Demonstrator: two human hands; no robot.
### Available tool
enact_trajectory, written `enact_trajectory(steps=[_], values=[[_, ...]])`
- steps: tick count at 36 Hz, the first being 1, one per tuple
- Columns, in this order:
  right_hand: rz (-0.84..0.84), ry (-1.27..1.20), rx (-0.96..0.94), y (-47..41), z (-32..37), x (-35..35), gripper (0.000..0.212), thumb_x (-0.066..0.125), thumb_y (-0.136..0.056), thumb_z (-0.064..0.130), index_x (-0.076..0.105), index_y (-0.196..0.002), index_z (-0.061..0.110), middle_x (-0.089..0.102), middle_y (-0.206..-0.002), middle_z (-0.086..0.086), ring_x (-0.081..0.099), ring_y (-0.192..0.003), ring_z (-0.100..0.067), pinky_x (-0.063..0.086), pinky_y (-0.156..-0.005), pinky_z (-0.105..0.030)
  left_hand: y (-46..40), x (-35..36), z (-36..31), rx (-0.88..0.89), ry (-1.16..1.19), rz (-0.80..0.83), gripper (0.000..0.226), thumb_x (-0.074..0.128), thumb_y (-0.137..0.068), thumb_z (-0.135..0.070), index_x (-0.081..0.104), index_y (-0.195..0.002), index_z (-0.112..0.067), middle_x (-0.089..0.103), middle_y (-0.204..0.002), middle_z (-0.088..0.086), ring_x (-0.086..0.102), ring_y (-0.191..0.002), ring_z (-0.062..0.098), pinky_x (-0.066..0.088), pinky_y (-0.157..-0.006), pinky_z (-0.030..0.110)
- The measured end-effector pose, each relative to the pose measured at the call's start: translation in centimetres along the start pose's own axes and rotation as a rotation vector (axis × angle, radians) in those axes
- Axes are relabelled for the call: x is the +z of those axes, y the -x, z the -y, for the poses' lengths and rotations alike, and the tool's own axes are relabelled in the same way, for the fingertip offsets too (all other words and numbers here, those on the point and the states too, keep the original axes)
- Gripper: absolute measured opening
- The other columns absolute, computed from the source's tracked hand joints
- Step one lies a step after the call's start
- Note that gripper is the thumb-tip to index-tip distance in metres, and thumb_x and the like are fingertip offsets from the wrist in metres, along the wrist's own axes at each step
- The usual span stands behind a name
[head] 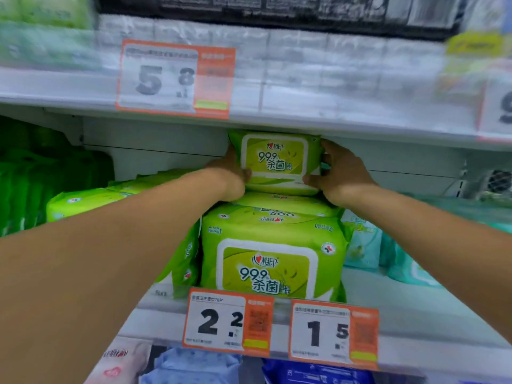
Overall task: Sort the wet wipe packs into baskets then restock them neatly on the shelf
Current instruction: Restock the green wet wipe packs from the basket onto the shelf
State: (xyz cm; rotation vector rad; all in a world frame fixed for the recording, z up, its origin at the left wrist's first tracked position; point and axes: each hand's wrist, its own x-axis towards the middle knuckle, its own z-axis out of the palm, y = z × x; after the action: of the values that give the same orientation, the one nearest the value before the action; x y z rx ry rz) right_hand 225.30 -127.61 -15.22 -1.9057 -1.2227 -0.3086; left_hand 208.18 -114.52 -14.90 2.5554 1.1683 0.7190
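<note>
Both grips on the same wet wipe pack [279,162]: left hand [231,176] curled round its left edge, right hand [342,176] wrapped on the right edge with thumb along the bottom front. Pack held upright, label facing out, long axis running side to side between the two hands, top just under the upper shelf edge [304,117]. Resting on or just above the stack [273,245] directly below, can't tell if touching. Neither hand really nearer, pretty even. Next bit probably just pushing it straight back and squaring it on top.

Count-wise: one pack in hand, at least two of the same green ones in the stack under it, more green packs [83,202] lying to the left (blurry, no clean count). Two price tags [228,322] on the shelf lip below, one big tag [176,79] above. No baskets in view.
</note>
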Motion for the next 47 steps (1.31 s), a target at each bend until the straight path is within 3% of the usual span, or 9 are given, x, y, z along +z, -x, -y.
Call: enact_trajectory(steps=[9, 14, 21, 26, 30, 35, 39, 44, 47], values=[[-0.104, 0.010, -0.001, 1.0, 0.4, 0.4, 0.096, 0.093, -0.065, 0.015, 0.044, -0.148, 0.016, 0.060, -0.139, -0.010, 0.058, -0.126, -0.025, 0.047, -0.106, -0.037, -0.7, 1.1, 0.6, -0.009, 0.102, 0.023, 0.077, 0.045, -0.105, -0.040, -0.010, -0.159, -0.031, 0.044, -0.153, 0.015, 0.055, -0.124, 0.035, 0.046, -0.089, 0.033], [-0.150, 0.140, -0.001, 0.5, 0.9, 0.6, 0.093, 0.098, -0.055, 0.022, 0.047, -0.133, 0.016, 0.066, -0.121, -0.014, 0.063, -0.110, -0.035, 0.054, -0.091, -0.047, -1.6, 1.3, 0.4, -0.043, 0.047, 0.078, 0.083, 0.044, -0.106, -0.039, -0.022, -0.155, -0.030, 0.051, -0.144, 0.019, 0.053, -0.069, 0.020, 0.036, -0.051, 0.030], [-0.065, 0.278, 0.078, 0.9, 2.6, 0.0, 0.098, 0.098, -0.057, 0.019, 0.037, -0.131, 0.000, 0.060, -0.122, -0.022, 0.060, -0.113, -0.040, 0.050, -0.087, -0.042, -1.8, 1.1, 0.8, -0.005, -0.062, 0.061, 0.085, 0.046, -0.103, -0.045, -0.016, -0.158, -0.026, 0.034, -0.160, 0.012, 0.042, -0.138, 0.038, 0.036, -0.113, 0.043], [-0.019, 0.330, 0.079, 2.5, 3.4, -0.4, 0.084, 0.091, -0.068, 0.024, 0.040, -0.131, 0.004, 0.053, -0.127, -0.019, 0.055, -0.119, -0.039, 0.046, -0.089, -0.041, 1.3, -0.8, 0.2, 0.113, -0.125, 0.136, 0.063, 0.052, -0.103, -0.026, 0.019, -0.156, -0.015, 0.047, -0.149, 0.012, 0.052, -0.128, 0.030, 0.042, -0.098, 0.031], [0.018, 0.335, -0.089, 5.6, 4.7, -0.9, 0.037, 0.071, -0.088, 0.036, 0.057, -0.118, 0.018, 0.061, -0.110, -0.009, 0.059, -0.103, -0.032, 0.037, -0.074, -0.029, 5.0, -1.6, 1.1, 0.148, -0.231, 0.140, 0.046, 0.037, -0.107, -0.037, 0.046, -0.146, -0.013, 0.050, -0.147, 0.013, 0.050, -0.131, 0.031, 0.042, -0.104, 0.033], [-0.013, 0.314, -0.309, 12.8, 8.2, 0.1, 0.030, 0.052, -0.097, 0.045, 0.068, -0.107, 0.022, 0.068, -0.108, -0.004, 0.064, -0.100, -0.028, 0.052, -0.084, -0.042, 11.5, -2.9, 5.3, 0.495, -0.161, -0.258, 0.048, 0.035, -0.098, -0.055, 0.070, -0.099, -0.023, 0.071, -0.091, 0.003, 0.064, -0.091, 0.030, 0.053, -0.077, 0.042], [0.012, 0.107, -0.505, 20.8, 13.3, 4.7, 0.030, 0.046, -0.096, 0.041, 0.066, -0.097, 0.018, 0.066, -0.092, -0.004, 0.062, -0.085, -0.028, 0.051, -0.073, -0.044, 19.1, -3.5, 10.6, 0.794, -0.114, -0.390, 0.033, 0.047, -0.098, -0.032, 0.069, -0.097, -0.007, 0.070, -0.092, 0.012, 0.063, -0.086, 0.033, 0.050, -0.075, 0.044], [0.260, -0.049, -0.457, 30.7, 14.9, 15.2, 0.022, 0.051, -0.094, 0.030, 0.060, -0.105, 0.013, 0.063, -0.093, -0.006, 0.061, -0.082, -0.030, 0.049, -0.070, -0.043, 30.7, 4.0, 22.2, 0.198, 0.091, -0.160, 0.024, 0.051, -0.094, -0.029, 0.065, -0.088, -0.010, 0.068, -0.081, 0.009, 0.063, -0.081, 0.028, 0.047, -0.069, 0.036], [0.864, 0.166, -0.325, 37.4, 11.6, 22.3, 0.035, 0.058, -0.094, 0.033, 0.053, -0.124, 0.016, 0.062, -0.117, -0.009, 0.062, -0.103, -0.033, 0.050, -0.080, -0.039, 38.7, 11.4, 29.2, -0.425, 0.140, 0.257, 0.029, 0.057, -0.090, -0.039, 0.067, -0.091, -0.011, 0.072, -0.094, 0.013, 0.067, -0.100, 0.032, 0.050, -0.078, 0.031]])
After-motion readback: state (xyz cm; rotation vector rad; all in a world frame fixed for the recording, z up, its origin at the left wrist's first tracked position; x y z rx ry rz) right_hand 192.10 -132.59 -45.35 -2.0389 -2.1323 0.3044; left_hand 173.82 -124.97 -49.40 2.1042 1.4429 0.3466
